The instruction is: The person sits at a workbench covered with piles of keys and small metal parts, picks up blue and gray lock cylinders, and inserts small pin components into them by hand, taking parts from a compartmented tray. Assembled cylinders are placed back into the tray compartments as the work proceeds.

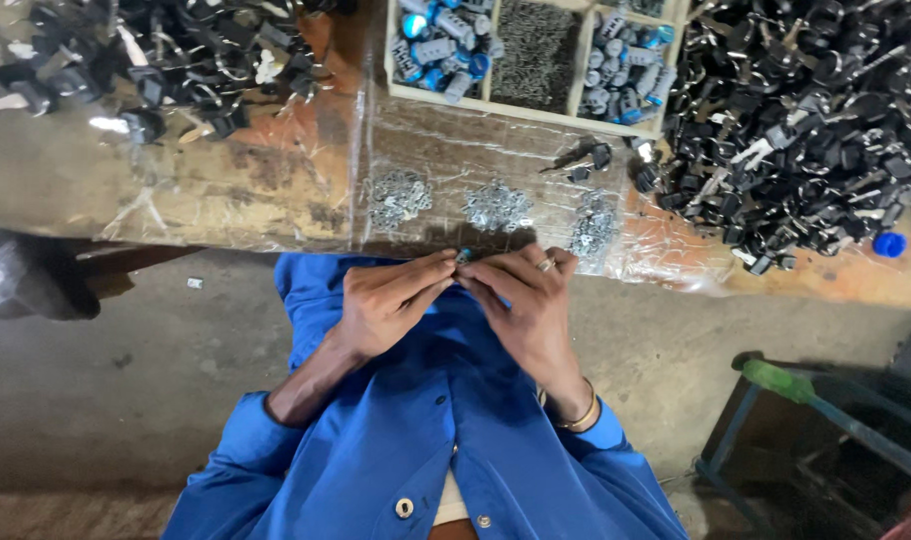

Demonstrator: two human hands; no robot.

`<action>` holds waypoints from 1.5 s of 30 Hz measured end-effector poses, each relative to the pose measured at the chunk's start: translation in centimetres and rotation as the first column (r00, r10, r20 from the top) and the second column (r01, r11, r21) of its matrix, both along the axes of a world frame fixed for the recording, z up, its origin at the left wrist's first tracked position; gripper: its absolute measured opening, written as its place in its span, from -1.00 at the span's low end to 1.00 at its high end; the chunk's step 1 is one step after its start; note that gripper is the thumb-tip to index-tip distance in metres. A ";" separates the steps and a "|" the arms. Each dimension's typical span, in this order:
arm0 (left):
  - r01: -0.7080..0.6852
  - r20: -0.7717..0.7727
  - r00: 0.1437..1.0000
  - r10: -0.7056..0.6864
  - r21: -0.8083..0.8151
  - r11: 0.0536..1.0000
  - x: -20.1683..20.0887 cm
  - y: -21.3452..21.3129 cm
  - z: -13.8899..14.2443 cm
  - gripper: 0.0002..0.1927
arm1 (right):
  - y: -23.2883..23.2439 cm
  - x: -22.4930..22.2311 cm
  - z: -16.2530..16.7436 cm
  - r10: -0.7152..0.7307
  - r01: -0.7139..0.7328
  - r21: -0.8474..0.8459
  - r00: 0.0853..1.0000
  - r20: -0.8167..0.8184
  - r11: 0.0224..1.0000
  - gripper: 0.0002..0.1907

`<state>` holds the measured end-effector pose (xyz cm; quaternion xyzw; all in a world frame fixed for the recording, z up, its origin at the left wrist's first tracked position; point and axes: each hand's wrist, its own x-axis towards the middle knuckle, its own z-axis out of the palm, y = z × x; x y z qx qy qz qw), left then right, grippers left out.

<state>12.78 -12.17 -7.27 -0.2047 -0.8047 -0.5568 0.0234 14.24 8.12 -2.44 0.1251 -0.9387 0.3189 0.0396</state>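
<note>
Head view: left hand (386,305) and right hand (526,300) pinch small bluish part (464,256) between meeting fingertips.

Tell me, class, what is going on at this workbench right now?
A person in a blue shirt holds a small blue-tipped part between the fingertips of the left hand and right hand, just at the edge of the plastic-covered bench. Three little heaps of metal pieces lie in front of the hands. Behind them stands a divided tray of grey and blue parts, with piles of black parts at either side.
</note>
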 end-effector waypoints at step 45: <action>-0.150 0.379 0.924 0.053 0.231 0.961 0.4 0.6 -0.4 -0.76 | 6.2 -0.2 1.3 -0.045 0.050 0.157 0.998 -0.041 0.986 -0.76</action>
